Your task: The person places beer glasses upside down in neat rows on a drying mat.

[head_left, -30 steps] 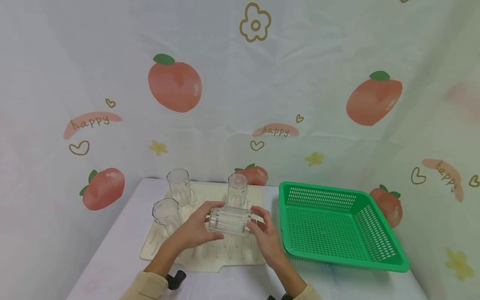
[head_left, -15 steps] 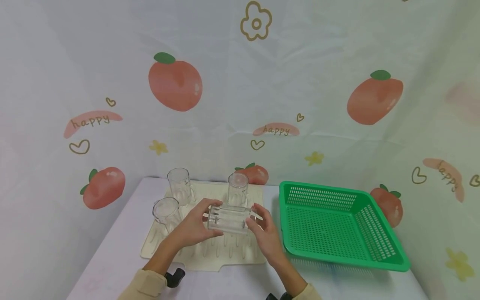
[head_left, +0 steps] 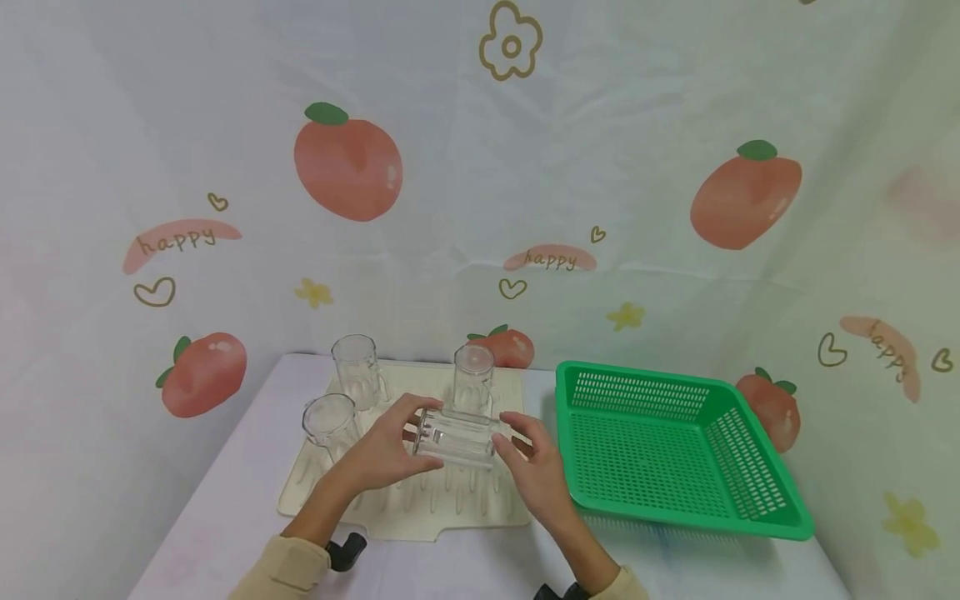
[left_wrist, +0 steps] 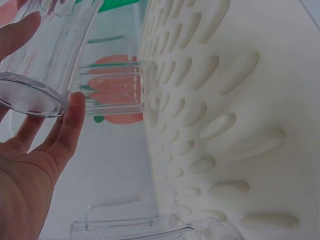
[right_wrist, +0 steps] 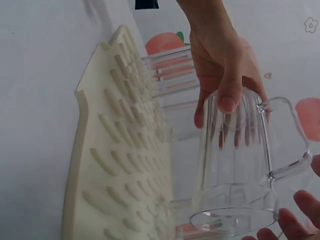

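A clear glass mug (head_left: 457,437) is held on its side above the cream ridged drying mat (head_left: 405,517). My left hand (head_left: 386,450) grips the left end, with thumb and fingers spread round the thick base; the left wrist view shows this mug (left_wrist: 47,60) close up. My right hand (head_left: 538,475) holds the other end between thumb and fingers. In the right wrist view the mug's handle (right_wrist: 297,142) sticks out to the side, and right fingertips (right_wrist: 292,227) show by the rim.
On the mat stand other clear mugs: one at back left (head_left: 358,375), one at front left (head_left: 330,421), and one at back right (head_left: 472,379) behind the held mug. A green perforated basket (head_left: 675,521) sits to the right on the white-covered table (head_left: 202,517).
Both hands stay in nearly the same place. The held mug appears to have turned slightly about its length between the fingers. The standing mugs and basket have not moved.
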`<state>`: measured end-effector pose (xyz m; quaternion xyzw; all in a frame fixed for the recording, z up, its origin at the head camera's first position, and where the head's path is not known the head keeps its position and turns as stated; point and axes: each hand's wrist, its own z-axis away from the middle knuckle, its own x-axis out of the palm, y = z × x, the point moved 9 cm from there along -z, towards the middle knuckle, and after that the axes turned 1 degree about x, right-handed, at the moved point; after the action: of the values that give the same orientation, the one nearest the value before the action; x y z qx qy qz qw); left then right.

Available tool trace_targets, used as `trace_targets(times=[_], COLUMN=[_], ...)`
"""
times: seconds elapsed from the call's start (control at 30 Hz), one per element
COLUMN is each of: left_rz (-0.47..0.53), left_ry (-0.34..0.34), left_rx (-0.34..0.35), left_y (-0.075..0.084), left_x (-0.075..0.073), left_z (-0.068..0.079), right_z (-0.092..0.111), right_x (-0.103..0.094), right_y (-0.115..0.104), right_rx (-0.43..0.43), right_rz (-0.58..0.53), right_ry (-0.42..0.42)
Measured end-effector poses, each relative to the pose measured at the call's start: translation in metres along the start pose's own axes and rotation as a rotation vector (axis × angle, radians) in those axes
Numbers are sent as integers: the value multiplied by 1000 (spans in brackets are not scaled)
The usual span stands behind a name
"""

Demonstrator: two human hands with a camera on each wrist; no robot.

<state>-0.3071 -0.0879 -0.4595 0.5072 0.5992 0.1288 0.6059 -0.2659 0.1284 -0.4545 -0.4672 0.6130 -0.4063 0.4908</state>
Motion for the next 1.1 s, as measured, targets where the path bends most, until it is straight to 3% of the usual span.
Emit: trace_targets(times=[0.13, 0.23, 0.57, 0.9, 1.1], left_rz=[-22, -45, -134, -173, -226], left_ry=[12, 13, -35, -58, -22], left_rx=[2, -8, 1, 7, 46], left_y=[0, 0, 14, 15, 19], left_x=[-2, -3, -1, 4, 2], left_z=[0, 0, 3, 3, 6], right_z=[3, 6, 11, 11, 13], right_x=[1, 5, 20, 25, 33], right_y=[-20, -31, -38, -40, -38], right_rx=[-160, -235, -265, -266, -237], right_rz=[151, 246, 475, 482, 477], right_ry=[9, -13, -103, -159, -224])
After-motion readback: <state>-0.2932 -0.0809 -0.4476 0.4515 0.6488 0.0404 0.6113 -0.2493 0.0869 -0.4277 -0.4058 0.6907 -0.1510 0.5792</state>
